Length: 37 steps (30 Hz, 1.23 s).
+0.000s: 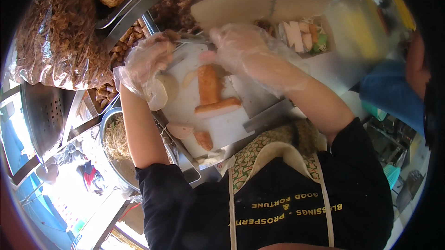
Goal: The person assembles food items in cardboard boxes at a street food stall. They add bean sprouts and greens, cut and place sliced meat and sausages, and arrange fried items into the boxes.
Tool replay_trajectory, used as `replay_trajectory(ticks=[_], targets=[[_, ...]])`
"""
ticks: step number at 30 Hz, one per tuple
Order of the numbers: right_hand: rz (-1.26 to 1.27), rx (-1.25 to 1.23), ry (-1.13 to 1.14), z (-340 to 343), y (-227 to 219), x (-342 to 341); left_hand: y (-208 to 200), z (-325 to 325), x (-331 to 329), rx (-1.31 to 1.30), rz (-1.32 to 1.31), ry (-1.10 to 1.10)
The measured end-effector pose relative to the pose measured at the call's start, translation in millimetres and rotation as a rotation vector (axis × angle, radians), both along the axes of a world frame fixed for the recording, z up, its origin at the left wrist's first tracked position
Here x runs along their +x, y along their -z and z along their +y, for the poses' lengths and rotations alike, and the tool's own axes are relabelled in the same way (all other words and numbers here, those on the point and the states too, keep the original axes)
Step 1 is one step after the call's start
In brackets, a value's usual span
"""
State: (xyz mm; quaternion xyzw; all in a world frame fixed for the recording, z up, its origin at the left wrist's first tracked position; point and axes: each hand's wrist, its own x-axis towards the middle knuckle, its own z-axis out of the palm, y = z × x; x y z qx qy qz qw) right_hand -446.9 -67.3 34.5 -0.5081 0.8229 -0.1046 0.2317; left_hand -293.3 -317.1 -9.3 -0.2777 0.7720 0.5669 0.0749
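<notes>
Board (222, 129), white, lies on the steel table (266, 116) carrying long orange sausages (209, 84). Gloved left hand (146, 62) has its grip closed around a pale round slice (163, 90) at the board's left edge. Right hand's (241, 48) grip: cannot tell.

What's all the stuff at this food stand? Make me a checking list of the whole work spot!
Surface: white cutting board resting on metal trays.
Job's things: two long orange-brown sausage-like pieces lying crossed on the board; smaller cut pieces near its front edge; a pale round slice at the left hand.
Clutter: big clear bag of brown fried shreds; tray of fried nuggets; bowl of noodles; box with sliced pale food and greens.
Grippers: left hand and right hand both in clear plastic gloves; left on the round slice, right over the board's far end; grip unclear.
Cables: nothing seen.
Surroundings: metal colander; another person's blue sleeve.
</notes>
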Motion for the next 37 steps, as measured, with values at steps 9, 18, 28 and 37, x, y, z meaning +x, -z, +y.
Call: replay_trajectory(ticks=[9, 18, 28, 37], targets=[[-0.004, 0.005, 0.048, 1, -3, 5, -18, 42, -10, 0.378, 0.061, -0.353], [-0.001, -0.177, 0.129, 13, -2, 8, -28, 62, -9, 0.216, 0.102, -0.358], [-0.012, -0.338, 0.140, -12, 29, 21, -19, 60, -20, 0.347, 0.065, -0.368], [-0.527, -0.070, 0.090, -42, 15, 1, -15, 2, -16, 0.134, 0.026, -0.382]])
